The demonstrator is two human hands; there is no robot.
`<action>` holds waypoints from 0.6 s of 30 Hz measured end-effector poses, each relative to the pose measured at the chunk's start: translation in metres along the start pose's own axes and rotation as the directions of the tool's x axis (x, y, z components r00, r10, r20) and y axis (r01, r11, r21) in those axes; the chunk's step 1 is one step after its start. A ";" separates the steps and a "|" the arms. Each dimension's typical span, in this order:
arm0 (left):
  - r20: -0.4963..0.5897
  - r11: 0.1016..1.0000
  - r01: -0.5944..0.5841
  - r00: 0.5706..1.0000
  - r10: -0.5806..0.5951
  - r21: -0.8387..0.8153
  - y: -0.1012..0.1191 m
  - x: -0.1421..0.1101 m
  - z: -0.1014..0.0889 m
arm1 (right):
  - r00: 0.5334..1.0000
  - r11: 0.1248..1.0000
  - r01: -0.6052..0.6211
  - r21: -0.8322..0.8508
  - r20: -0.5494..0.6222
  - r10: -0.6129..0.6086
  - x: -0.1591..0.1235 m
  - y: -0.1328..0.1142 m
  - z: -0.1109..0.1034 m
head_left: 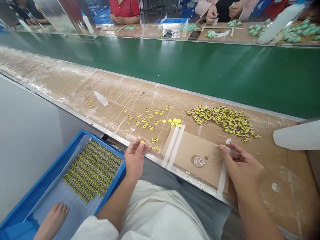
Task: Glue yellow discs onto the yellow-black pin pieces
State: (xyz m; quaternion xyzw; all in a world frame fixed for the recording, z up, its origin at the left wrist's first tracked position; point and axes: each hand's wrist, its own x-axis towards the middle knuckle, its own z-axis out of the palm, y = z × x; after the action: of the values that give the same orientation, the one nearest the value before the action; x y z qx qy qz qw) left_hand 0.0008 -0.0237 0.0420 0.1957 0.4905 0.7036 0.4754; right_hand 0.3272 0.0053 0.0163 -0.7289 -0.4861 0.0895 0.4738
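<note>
The left hand [134, 160] pinches a yellow disc [142, 142] left of the card [192, 143]; it looks light, thin and stiff, best held by the rim. By the card's far right corner, the right hand [246, 166] pinches a small piece [223, 145], probably light and fragile. The pile [230, 121] lies beyond the card, loose discs [177, 121] past its far left corner.

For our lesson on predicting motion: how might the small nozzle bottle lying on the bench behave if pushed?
The nozzle bottle would probably roll, lying on its rounded side. Its tapered shape may make it curve. The whitish plastic looks squeezable, though its fill is unclear.
</note>
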 end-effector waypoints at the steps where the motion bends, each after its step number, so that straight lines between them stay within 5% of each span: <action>1: 0.000 0.999 0.012 1.000 -0.012 -0.033 0.002 0.003 0.000 | 0.995 0.992 0.098 -0.079 -0.026 -0.100 0.000 -0.006 -0.002; 4: 0.004 0.999 0.010 1.000 -0.010 -0.040 0.004 0.011 -0.002 | 0.924 0.911 0.363 -0.195 -0.053 -0.379 -0.014 -0.036 -0.009; 6: 0.007 1.000 0.008 1.000 -0.007 -0.022 0.003 0.015 -0.002 | 0.884 0.879 0.463 -0.115 0.126 -0.449 -0.034 -0.062 -0.007; 8: 0.010 1.000 0.016 1.000 -0.015 -0.023 0.002 0.019 -0.002 | 0.737 0.815 0.571 0.093 0.379 -0.560 -0.057 -0.089 0.004; 10: 0.013 0.998 0.036 0.999 -0.035 -0.044 0.002 0.022 -0.002 | 0.646 0.786 0.584 0.203 0.471 -0.601 -0.077 -0.112 0.023; 14: 0.034 0.991 0.094 0.995 -0.092 -0.093 0.003 0.025 -0.002 | 0.610 0.792 0.592 0.150 0.559 -0.562 -0.092 -0.133 0.064; 18: 0.063 0.984 0.137 0.990 -0.130 -0.117 0.005 0.027 0.000 | 0.602 0.822 0.562 0.092 0.636 -0.483 -0.089 -0.134 0.082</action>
State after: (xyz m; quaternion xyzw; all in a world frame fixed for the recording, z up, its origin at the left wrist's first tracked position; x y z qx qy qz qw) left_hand -0.0147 -0.0009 0.0416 0.1524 0.4458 0.6930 0.5456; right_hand 0.1496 -0.0048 0.0470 -0.5064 -0.8121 0.1583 0.2428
